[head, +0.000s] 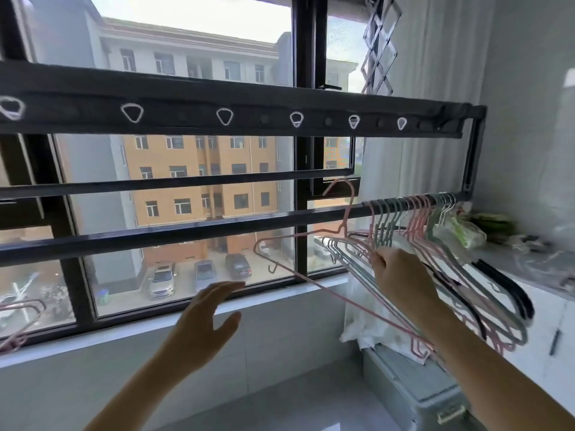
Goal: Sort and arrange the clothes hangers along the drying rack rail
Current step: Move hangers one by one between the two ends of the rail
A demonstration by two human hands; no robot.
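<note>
my right hand point(395, 269) pinches a thin pink wire hanger point(311, 244), its hook lifted just left of the bunched hangers point(413, 219) on the dark rack rail point(186, 234). my left hand point(208, 315) hovers open below that rail. i'd keep the hanger level and hook it further left.

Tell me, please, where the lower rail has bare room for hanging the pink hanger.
The lower rail is bare from the picture's left edge to the lifted pink hanger. Right of that, the bunched hangers crowd it up to the end bracket.
</note>
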